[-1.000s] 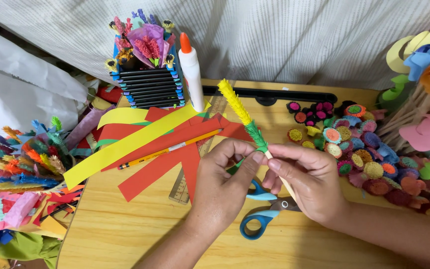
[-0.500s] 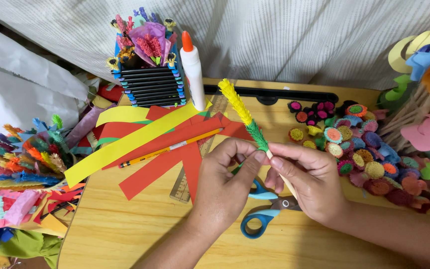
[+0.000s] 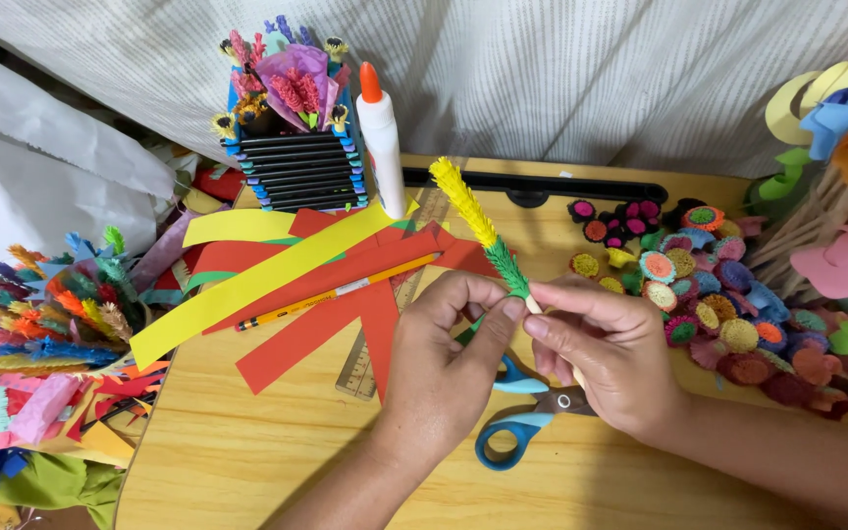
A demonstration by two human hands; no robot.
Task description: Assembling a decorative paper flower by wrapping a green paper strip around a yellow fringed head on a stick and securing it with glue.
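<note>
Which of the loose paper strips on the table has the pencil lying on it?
A red strip in the fanned red pile left of the left hand: the orange pencil lies along it. The long yellow strip sits beside the pencil, not under it.

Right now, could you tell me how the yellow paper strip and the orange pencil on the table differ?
The long yellow paper strip is flat, wide and longer; the thin orange pencil is a slim, shorter rod. The strip lies partly under the pencil's left end. Both slant the same way across the red paper strips, away from both hands.
</note>
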